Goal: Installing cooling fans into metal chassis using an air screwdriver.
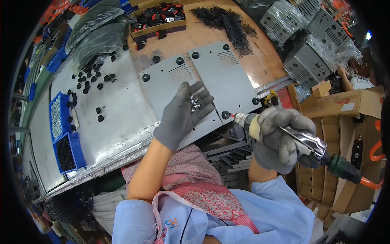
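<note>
My left hand, in a grey glove, is palm up over the workbench and cups several small silver screws. My right hand, also gloved, grips a pneumatic screwdriver whose bit touches a black rubber foot at the near corner of a grey metal plate. A second grey plate with black feet lies beside it, partly under my left hand.
Loose black rubber feet are scattered on the steel sheet at the left, next to blue bins of screws and black parts. A cardboard tray of black parts, a pile of black wire ties, wrapped grey metal housings and cardboard boxes surround the bench.
</note>
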Action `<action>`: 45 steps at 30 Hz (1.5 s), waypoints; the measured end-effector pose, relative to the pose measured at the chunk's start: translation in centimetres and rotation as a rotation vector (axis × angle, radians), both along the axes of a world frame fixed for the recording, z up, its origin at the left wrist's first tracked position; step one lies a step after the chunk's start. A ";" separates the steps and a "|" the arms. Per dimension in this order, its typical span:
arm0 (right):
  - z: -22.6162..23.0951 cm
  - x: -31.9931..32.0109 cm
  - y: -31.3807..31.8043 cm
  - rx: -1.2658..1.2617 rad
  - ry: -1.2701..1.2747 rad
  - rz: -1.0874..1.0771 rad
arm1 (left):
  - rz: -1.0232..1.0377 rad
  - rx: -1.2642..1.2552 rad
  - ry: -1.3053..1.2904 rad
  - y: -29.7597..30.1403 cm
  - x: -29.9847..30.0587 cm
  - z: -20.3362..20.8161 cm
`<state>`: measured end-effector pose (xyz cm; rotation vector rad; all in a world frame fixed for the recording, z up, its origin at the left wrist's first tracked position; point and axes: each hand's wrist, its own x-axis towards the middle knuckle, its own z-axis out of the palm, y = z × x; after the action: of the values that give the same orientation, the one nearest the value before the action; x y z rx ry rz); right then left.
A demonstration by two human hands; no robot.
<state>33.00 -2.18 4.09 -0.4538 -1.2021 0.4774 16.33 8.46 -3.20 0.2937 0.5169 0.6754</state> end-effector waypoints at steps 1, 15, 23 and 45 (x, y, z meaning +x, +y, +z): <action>0.3 -0.4 -0.2 0.004 0.005 0.005 | -0.038 -0.018 -0.048 -0.1 -0.2 -0.3; 0.6 -2.1 0.9 -0.029 -0.033 0.038 | -0.270 -0.061 -0.168 -2.9 -0.7 -1.9; 0.8 -2.3 0.4 -0.084 -0.061 0.112 | -0.239 -0.131 -0.058 -3.5 -0.6 -1.5; 0.5 -3.2 0.6 -0.043 -0.078 -0.024 | -0.211 0.013 0.074 -4.1 0.0 -0.6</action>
<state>29.85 -1.57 4.61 -0.5268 -1.2617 0.4696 16.31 4.32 -3.82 0.3808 0.5439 0.4649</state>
